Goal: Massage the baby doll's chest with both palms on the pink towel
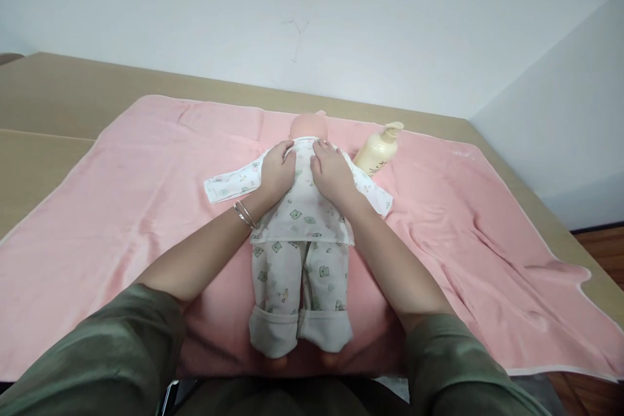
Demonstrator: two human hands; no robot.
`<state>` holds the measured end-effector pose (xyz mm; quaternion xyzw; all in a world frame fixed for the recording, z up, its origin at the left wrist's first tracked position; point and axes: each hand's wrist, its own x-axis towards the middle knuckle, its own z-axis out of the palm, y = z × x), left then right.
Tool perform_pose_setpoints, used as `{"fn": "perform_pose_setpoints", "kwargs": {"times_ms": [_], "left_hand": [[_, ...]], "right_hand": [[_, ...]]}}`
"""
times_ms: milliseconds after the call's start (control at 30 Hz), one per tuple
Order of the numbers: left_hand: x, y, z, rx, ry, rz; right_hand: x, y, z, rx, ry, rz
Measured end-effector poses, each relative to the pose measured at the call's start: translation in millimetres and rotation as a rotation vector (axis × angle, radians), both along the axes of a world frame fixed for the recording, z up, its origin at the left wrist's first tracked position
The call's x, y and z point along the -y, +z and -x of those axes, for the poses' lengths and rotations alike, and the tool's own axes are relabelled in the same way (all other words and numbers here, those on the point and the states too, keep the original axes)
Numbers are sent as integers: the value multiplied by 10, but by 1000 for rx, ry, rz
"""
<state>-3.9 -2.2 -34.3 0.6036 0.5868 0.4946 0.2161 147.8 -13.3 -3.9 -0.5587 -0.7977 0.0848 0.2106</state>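
Observation:
A baby doll (309, 126) lies stretched out in front of me, its head at the far end and its feet toward me. It wears a white printed top (305, 218) and matching trousers (324, 276) with rolled cuffs. No face shows on its head. My left hand (279, 172) rests over the doll's left-hand shoulder area, fingers curving over the cloth. On the other shoulder lies my right hand (332, 172), flat with its fingers stretched out. Both hands touch the top and grasp nothing that I can see. The sleeves reach out to either side.
Under the doll a pink blanket (160, 208) covers much of the wooden table (63, 94), with folds at the right. A cream pump bottle (377, 151) leans or lies beside the right-hand sleeve. Behind the table rises a white wall (390, 32).

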Motion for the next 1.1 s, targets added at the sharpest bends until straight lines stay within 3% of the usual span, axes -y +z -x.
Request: {"fn": "perform_pose_setpoints", "kwargs": {"times_ms": [67,167,300,367,433,500,567,667,767,833,933,1000,1100], "left_hand": [[-8,-18,10,12,-1,5],[-14,-25,15,12,-17,0],[-11,-7,13,-24,-54,-44],[-13,2,11,-48,-45,-48],[-15,6,8,-62,-27,-37],[-17,4,5,-61,-22,-26],[-20,-5,6,-59,-17,-16],[-26,-20,18,-49,-21,1],[-29,-20,26,-60,-37,-10],[-28,-7,20,-96,-41,-30],[-20,19,3,-127,-31,-35],[-8,34,-1,-125,-34,-26],[12,47,12,-122,-64,-25]], "right_hand": [[148,10,151,80,0,-40],[260,13,283,114,118,-91],[87,13,153,42,212,-23],[-25,16,60,1,161,29],[-52,18,40,-14,19,55],[34,16,111,18,-124,36],[190,13,238,84,-171,-19],[351,19,376,157,-30,-77],[245,31,320,135,129,-47],[80,33,204,66,139,-14],[-79,43,71,-15,36,18],[-46,71,69,32,2,25],[130,134,157,175,102,14]]}}
